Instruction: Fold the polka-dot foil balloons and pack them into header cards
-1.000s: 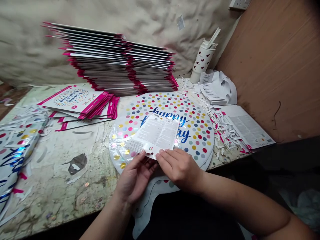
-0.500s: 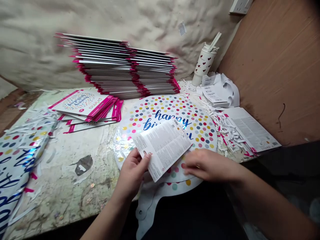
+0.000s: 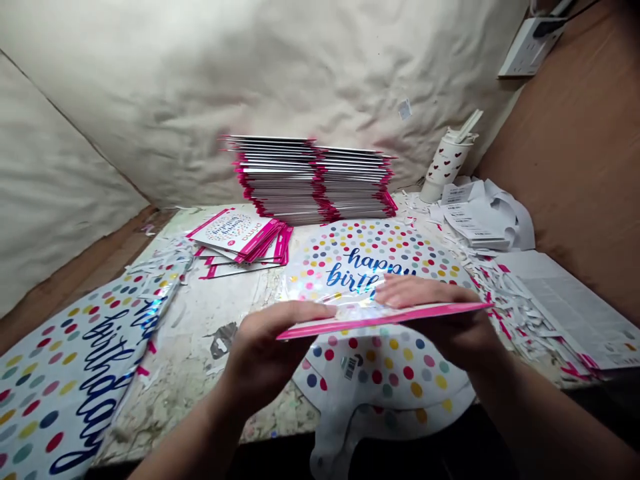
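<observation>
Above the round, smooth, dotted balloons [image 3: 395, 363] at the table's front, my left hand [image 3: 267, 347] and right hand [image 3: 453, 337] are clamped on a flat, pink-edged card packet [image 3: 380, 322], seen nearly edge-on. The tabletop [image 3: 155, 407] surface is mottled and worn.

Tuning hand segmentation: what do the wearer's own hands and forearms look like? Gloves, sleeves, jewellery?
Bare, ungloved left hand and right hand, each partly hidden. Left forearm and right forearm uncovered: no sleeve, watch, bracelet or ring shows.
</observation>
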Motion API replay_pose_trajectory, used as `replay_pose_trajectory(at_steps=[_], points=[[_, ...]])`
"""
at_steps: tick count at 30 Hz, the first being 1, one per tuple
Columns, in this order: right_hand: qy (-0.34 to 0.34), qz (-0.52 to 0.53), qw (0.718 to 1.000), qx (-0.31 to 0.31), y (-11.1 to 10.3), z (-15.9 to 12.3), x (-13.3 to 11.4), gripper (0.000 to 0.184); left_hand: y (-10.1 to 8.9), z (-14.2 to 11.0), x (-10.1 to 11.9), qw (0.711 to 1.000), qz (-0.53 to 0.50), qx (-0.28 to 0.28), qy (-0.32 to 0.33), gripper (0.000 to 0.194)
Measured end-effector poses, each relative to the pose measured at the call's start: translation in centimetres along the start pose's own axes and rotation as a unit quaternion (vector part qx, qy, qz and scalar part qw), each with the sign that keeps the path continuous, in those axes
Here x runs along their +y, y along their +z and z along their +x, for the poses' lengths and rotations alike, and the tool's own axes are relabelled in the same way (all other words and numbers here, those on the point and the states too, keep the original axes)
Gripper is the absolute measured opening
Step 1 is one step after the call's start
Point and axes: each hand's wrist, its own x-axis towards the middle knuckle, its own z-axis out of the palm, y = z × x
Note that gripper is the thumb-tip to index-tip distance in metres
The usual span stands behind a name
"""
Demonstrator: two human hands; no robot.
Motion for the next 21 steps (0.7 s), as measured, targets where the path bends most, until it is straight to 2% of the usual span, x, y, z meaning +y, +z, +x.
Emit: replay_pose_trajectory(at_steps=[2, 4, 5, 7, 8, 9, 11, 13, 15, 16, 18, 19, 20, 21], points=[[0.045, -0.01, 0.999, -0.003, 0.5, 0.1, 1.2, 0.039, -2.6, 0.0, -1.6, 0.99, 0.104, 0.069, 0.063, 0.026], [0.108, -0.032, 0.993, 0.033, 0.4, -0.2, 2.5, 0.046, -5.6, 0.7, -3.8, 0.947, 0.258, 0.172, 0.087, 0.033], [0.132, -0.043, 0.989, 0.052, 0.2, -0.5, 3.1, 0.044, -7.0, 1.4, -5.2, 0.918, 0.343, 0.187, 0.065, 0.035], [0.166, -0.075, 0.981, 0.07, -0.2, -1.1, 4.2, 0.038, -9.5, 3.2, -8.4, 0.895, 0.424, 0.139, 0.002, 0.029], [0.175, -0.091, 0.978, 0.071, -0.3, -1.4, 4.6, 0.035, -10.4, 4.3, -10.1, 0.893, 0.442, 0.074, -0.051, 0.031], [0.18, -0.106, 0.976, 0.065, -0.3, -1.7, 4.9, 0.034, -11.0, 5.2, -11.7, 0.889, 0.449, 0.023, -0.086, 0.034], [0.18, -0.135, 0.973, 0.042, -0.3, -2.2, 5.2, 0.031, -11.2, 6.9, -14.5, 0.887, 0.448, -0.016, -0.114, 0.038], [0.178, -0.171, 0.969, 0.007, -0.1, -2.7, 5.4, 0.029, -10.1, 7.8, -16.1, 0.892, 0.438, -0.017, -0.115, 0.039], [0.173, -0.213, 0.961, -0.027, 0.1, -3.5, 6.0, 0.028, -7.8, 7.5, -16.2, 0.903, 0.417, -0.018, -0.101, 0.039], [0.171, -0.229, 0.958, -0.036, 0.2, -4.0, 6.4, 0.028, -6.1, 6.8, -15.7, 0.91, 0.405, -0.02, -0.09, 0.04], [0.17, -0.248, 0.953, -0.035, 0.4, -5.1, 7.5, 0.027, -1.9, 4.1, -13.5, 0.927, 0.367, -0.059, -0.06, 0.04], [0.17, -0.251, 0.952, -0.027, 0.6, -5.6, 8.1, 0.027, 0.5, 2.3, -12.0, 0.935, 0.337, -0.102, -0.042, 0.036], [0.17, -0.252, 0.952, -0.022, 0.7, -6.1, 8.6, 0.026, 2.8, 0.3, -10.4, 0.943, 0.274, -0.189, -0.009, 0.035], [0.168, -0.251, 0.953, -0.019, 0.8, -6.4, 9.0, 0.025, 5.0, -1.8, -8.8, 0.936, 0.224, -0.27, 0.027, 0.039]])
